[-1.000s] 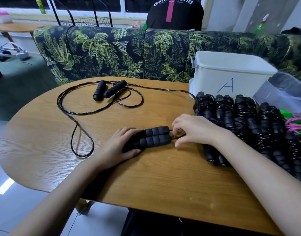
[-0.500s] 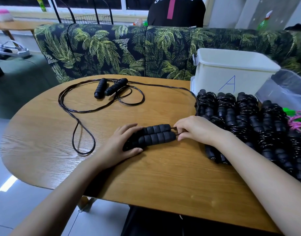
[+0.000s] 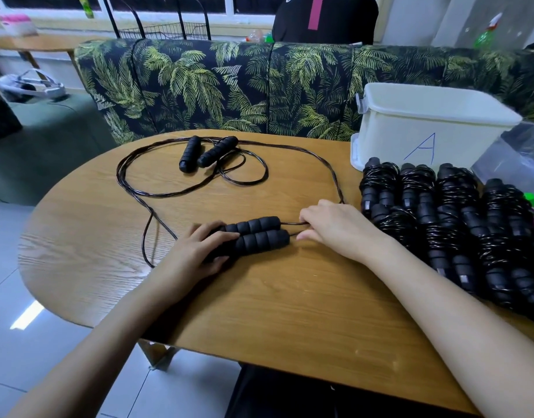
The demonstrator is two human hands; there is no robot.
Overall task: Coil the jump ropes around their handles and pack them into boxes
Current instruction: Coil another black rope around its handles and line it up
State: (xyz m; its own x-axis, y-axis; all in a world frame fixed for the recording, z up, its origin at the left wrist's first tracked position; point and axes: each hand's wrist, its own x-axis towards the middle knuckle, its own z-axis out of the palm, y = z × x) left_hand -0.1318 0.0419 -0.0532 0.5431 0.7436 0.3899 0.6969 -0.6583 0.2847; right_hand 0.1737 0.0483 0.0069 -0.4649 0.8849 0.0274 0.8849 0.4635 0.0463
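Fingers [image 3: 225, 236] of the left hand [image 3: 193, 254] curl over the paired handles [image 3: 259, 235] mid-tabletop [image 3: 290, 297]; the right hand [image 3: 335, 227] pinches their cord [image 3: 290, 223] at the handles' 3 o'clock end; slack loops toward 11 (beside a second, loose rope [image 3: 217, 152]); coiled ropes [image 3: 441, 221] pile at 3; white box [image 3: 425, 128] at 1.

Lying paired on the table [image 3: 290, 303] as black foam handles [image 3: 259, 236], trailing uncoiled cord [image 3: 332, 173], neighbouring coiled bundles [image 3: 450, 224] beside a white box [image 3: 425, 128].

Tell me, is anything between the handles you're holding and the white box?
Yes. A pile of coiled ropes lies in front of the white box, and its lid looks shut.
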